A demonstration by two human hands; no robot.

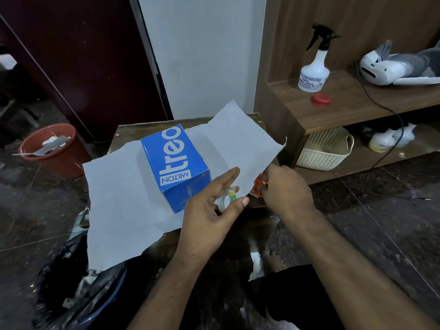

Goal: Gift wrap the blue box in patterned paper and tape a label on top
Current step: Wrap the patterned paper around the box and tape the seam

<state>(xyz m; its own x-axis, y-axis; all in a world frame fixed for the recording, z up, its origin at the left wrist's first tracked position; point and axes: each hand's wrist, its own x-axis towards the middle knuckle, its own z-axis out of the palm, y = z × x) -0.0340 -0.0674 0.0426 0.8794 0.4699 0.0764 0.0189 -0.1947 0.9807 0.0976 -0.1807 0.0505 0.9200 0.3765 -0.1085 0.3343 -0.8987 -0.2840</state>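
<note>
Blue box: the blue box (175,167) sits on the wrapping paper (119,198), just left of and beyond the left grip, still unwrapped, its printed face up.
Paper: spread plain side up over the small desk (126,129); its right flap is lifted, and the raised edge passes just above the right grip.
Left grip: the left hand (214,210) holds a roll of clear tape (225,201) loosely, thumb against it from the near side, index finger stretched out over it.
Right grip: the right hand (283,189) is curled around something orange (258,184) just beside the tape roll; I cannot tell what it is or how tightly it is pinched.
Step, as I judge it: freeing a tape end before folding.
Doing it well: steady the roll, draw a short strip toward the right grip, keep it off the loose flap until that flap lies tight across the box.
Risk: tape catching the raised paper edge early and tearing it.
</note>
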